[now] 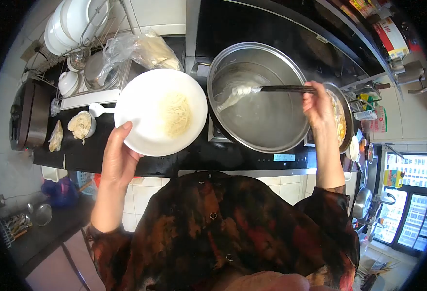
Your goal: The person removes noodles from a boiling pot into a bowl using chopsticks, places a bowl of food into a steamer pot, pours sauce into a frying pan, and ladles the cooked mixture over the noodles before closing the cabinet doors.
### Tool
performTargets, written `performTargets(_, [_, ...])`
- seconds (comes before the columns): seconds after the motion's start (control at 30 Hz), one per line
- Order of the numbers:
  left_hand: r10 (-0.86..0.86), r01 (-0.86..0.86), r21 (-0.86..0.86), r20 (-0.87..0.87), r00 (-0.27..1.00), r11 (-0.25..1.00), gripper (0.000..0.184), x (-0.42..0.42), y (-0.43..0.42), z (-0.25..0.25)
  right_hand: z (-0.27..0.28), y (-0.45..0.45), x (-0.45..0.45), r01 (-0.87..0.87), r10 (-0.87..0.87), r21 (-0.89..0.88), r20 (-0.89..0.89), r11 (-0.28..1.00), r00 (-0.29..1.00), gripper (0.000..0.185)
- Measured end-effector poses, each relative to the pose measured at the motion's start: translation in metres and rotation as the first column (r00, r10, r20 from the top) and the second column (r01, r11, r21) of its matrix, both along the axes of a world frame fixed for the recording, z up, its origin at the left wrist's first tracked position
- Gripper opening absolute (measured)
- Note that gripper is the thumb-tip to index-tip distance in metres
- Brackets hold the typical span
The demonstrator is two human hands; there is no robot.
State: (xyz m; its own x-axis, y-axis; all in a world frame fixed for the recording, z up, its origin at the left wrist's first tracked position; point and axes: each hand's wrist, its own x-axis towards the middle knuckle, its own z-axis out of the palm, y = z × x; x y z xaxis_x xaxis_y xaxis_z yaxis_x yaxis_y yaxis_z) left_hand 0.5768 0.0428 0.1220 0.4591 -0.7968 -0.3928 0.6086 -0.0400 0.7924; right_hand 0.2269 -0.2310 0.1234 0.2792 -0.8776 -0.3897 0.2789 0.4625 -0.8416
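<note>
Right of centre, the fingers of the person's right hand (318, 109) are closing around a pair of dark chopsticks (286, 89), which are pointing left across a large steel pot (274, 60). The chopstick tips are carrying a pale, blurred bundle of noodles (242, 90), its lower end trailing toward the cloudy liquid. Left of centre, the thumb of the left hand (120, 157) is pressing on the rim of a white bowl (138, 89); its other fingers are passing underneath, mostly hidden from where I am standing. Inside the bowl, a nest of noodles (175, 115) is lying right of the middle. Farther out, a white spoon (97, 110) is showing at the bowl's left edge, and a small cup (93, 127) is holding pale food near it. A clear plastic bag (141, 51) is lying at upper left, while a pan (350, 116) is sitting partly behind the right wrist.
</note>
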Motion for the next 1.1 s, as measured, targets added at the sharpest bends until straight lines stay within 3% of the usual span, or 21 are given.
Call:
performTargets(0.07, [-0.035,0.035,-0.006,0.021,0.999,0.999,0.048,-0.005,-0.002,-0.002,0.009,0.002,-0.009,0.119,-0.107,-0.081,0.143,0.99,0.984,0.021])
performTargets(0.2, [-0.127,0.128,-0.01,0.054,0.99,0.992,0.046,-0.02,-0.01,0.004,0.051,0.002,-0.02,0.218,-0.182,-0.186,0.193,0.958,0.964,0.02])
performTargets(0.43, [-0.256,0.26,-0.075,0.064,0.965,0.963,0.045,-0.038,-0.027,0.002,0.135,-0.008,-0.03,0.139,0.095,-0.428,0.481,0.893,0.871,0.02])
performTargets(0.53, [-0.296,0.304,-0.068,0.106,0.949,0.95,0.049,-0.044,-0.035,-0.001,0.168,-0.022,-0.04,0.031,0.315,-0.552,0.521,0.833,0.793,0.021])
performTargets(0.67, [-0.326,0.334,-0.056,0.115,0.938,0.941,0.05,-0.047,-0.041,-0.001,0.2,-0.015,-0.03,0.004,0.412,-0.601,0.553,0.8,0.724,0.023])
performTargets(0.77, [-0.32,0.33,-0.064,0.126,0.939,0.942,0.051,-0.05,-0.043,0.0,0.203,0.0,-0.012,-0.041,0.44,-0.609,0.523,0.792,0.73,0.024])
performTargets(0.87, [-0.318,0.324,-0.042,0.112,0.942,0.945,0.051,-0.05,-0.042,-0.001,0.177,0.011,0.008,0.015,0.29,-0.57,0.44,0.821,0.85,0.022])
performTargets(0.93, [-0.346,0.352,-0.076,0.085,0.935,0.933,0.05,-0.05,-0.041,-0.002,0.147,0.017,0.019,-0.055,0.222,-0.622,0.194,0.781,0.956,0.025])
performTargets(1.0, [-0.333,0.339,-0.077,0.074,0.94,0.938,0.05,-0.051,-0.041,-0.001,0.138,0.055,0.038,-0.271,0.167,-0.642,-0.219,0.717,0.961,0.032])
performTargets(1.07, [-0.325,0.329,-0.069,0.062,0.944,0.942,0.05,-0.052,-0.038,-0.001,0.131,0.058,0.038,-0.173,-0.097,-0.766,-0.293,0.619,0.951,0.034])
performTargets(1.1, [-0.298,0.302,-0.074,0.062,0.953,0.95,0.049,-0.051,-0.035,-0.001,0.127,0.051,0.029,-0.155,-0.09,-0.775,-0.263,0.612,0.96,0.035])
